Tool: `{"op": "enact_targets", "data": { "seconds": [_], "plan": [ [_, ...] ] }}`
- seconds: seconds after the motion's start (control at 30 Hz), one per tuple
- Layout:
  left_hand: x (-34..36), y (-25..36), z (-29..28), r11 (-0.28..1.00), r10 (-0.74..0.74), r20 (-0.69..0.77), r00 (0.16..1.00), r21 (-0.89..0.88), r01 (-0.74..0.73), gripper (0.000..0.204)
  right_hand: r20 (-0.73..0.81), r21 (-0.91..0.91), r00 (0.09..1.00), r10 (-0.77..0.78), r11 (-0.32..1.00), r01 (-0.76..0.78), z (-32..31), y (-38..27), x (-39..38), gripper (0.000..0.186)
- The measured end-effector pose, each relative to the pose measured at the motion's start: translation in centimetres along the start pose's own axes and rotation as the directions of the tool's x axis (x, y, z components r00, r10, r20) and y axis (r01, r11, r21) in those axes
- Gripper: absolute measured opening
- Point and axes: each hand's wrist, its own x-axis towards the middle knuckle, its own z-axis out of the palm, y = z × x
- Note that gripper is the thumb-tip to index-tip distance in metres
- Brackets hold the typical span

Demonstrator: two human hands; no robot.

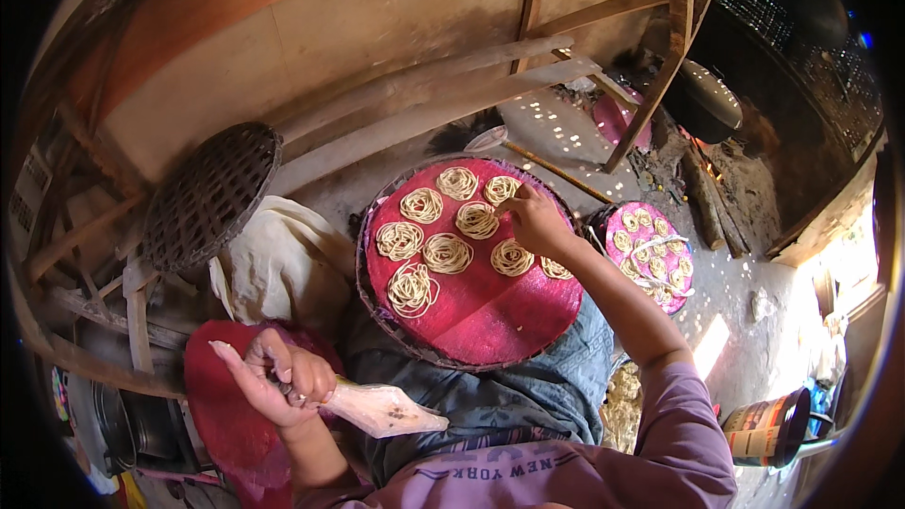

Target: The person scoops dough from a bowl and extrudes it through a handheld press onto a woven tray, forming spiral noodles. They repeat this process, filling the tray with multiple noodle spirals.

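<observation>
A round tray (509, 320) with a magenta-red surface and a dark rim rests on my lap. Several pale coils of thin dough strands (447, 253) lie across its far and middle parts. My right hand (539, 224) reaches over the tray's right side, its bent fingers close together at the edge of a dough coil (476, 220). Whatever is between those fingertips is hidden. Near my left hip, my left hand (287, 379) is raised off the tray, fingers curled and thumb stretched out. It grips a pale, cone-shaped piping bag (386, 410), whose narrow end points right.
A smaller pink tray (650, 259) with dough coils stands to the right. Beyond it, a dark pot (707, 99) sits over burning firewood. A woven basket (212, 196) and white cloth (283, 259) are at left. A bucket (765, 429) stands at lower right.
</observation>
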Motion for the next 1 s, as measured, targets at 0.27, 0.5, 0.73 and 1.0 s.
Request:
{"op": "enact_targets", "data": {
  "seconds": [0.27,0.5,0.73,1.0],
  "plan": [
    [-0.2,-0.5,0.8,1.000,-0.007,0.029,1.000,-0.015,0.007,0.067,-0.035,-0.292,0.999,-0.033,0.956,0.021,-0.8,-3.2,0.1,0.037],
    [-0.2,-1.2,1.4,0.999,-0.028,0.046,0.999,-0.021,0.029,0.068,0.061,0.117,0.949,-0.310,0.946,0.302,0.7,-10.0,-1.6,0.035],
    [-0.2,-1.5,2.0,1.000,-0.018,0.067,0.998,-0.014,0.019,0.068,0.127,-0.039,0.909,-0.398,0.913,0.405,2.6,-13.3,-0.2,0.049],
    [-1.0,-1.0,1.4,1.000,-0.004,0.040,0.999,-0.012,0.004,0.068,0.031,0.071,0.941,-0.337,0.940,0.334,2.3,-12.8,0.0,0.028]
  ]
}}
